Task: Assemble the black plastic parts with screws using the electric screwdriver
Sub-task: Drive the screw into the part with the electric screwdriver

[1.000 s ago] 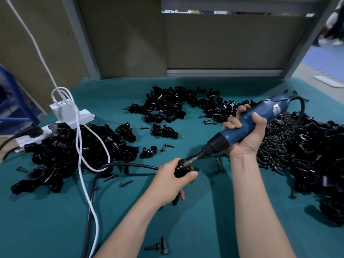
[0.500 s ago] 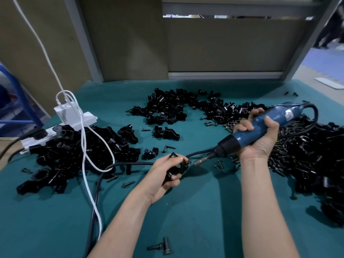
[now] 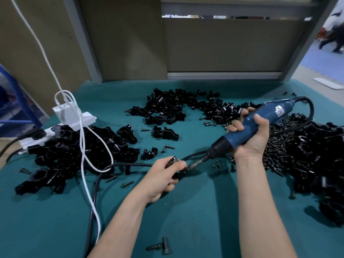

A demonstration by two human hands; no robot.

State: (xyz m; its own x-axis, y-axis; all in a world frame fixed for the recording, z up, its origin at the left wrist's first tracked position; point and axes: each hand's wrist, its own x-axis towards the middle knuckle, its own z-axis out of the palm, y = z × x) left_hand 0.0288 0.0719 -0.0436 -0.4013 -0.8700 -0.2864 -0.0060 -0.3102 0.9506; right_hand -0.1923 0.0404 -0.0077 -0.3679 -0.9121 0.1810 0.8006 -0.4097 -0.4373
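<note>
The left hand (image 3: 162,176) curls round a small black plastic part (image 3: 173,161) just above the green bench (image 3: 195,211). The right hand (image 3: 250,136) grips the blue electric screwdriver (image 3: 270,112), its bit pointing at the part. Fingers hide most of the part, and whether the bit touches it is unclear.

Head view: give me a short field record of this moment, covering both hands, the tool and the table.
left hand: grips a black plastic part
right hand: grips the electric screwdriver
bit: points at the held part; contact unclear
screw pile: right, beside the right hand
parts heap: left, under a white cable
table: teal surface
</note>
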